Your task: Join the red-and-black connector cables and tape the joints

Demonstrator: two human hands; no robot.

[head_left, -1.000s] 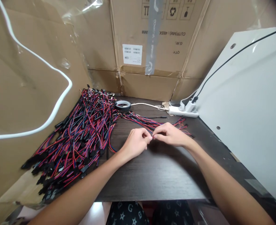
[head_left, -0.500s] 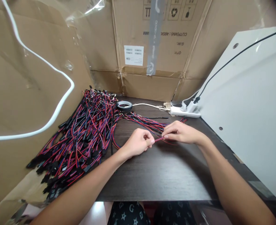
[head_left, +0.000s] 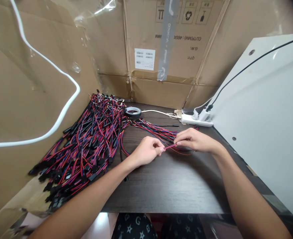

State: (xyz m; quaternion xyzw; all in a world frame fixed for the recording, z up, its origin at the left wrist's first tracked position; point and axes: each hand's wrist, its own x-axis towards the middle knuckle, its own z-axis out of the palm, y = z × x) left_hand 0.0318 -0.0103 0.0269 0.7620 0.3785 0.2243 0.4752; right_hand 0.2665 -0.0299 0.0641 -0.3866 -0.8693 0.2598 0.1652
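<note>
two edges of the counter, back and left, are walled by cardboard, and a white panel rises along the right edge. the dark top carries a big heap of red, blue and black wires down its left side, from the back left corner toward the near left one, with black connectors thick at the near end. the left hand and right hand are over the middle of the counter, just apart. behind them a smaller bundle of wires lies roughly along the back edge, passing behind the right hand. a white power strip sits by the back right corner, plugs in it. a tape roll lies near the back edge, beside the heap. smallest is a reddish wire, spanning the gap between the hands, well in from the near edge; each grip is pinched closed on it, thumb against fingers.
</note>
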